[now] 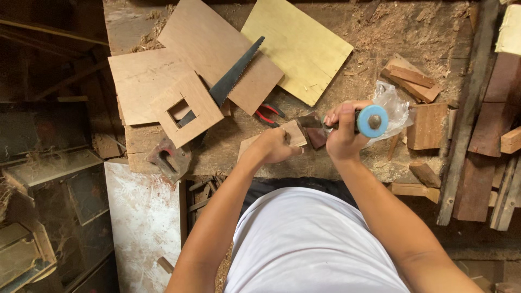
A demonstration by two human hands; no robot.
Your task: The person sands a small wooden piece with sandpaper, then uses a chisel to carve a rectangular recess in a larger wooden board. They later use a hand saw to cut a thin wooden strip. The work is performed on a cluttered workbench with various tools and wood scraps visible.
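at the table [380,32] edge, the left hand [275,145] pins the small wood piece [296,132] flat while the right hand [342,133] grips the blue-capped chisel [362,121] closed; best kept fingers behind the blade, cuts shallow.

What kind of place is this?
Most likely a small woodworking shop. A sawdust-strewn workbench holds plywood sheets, a handsaw and offcuts. The right hand grips a blue-capped tool handle; the left hand steadies a wood piece.
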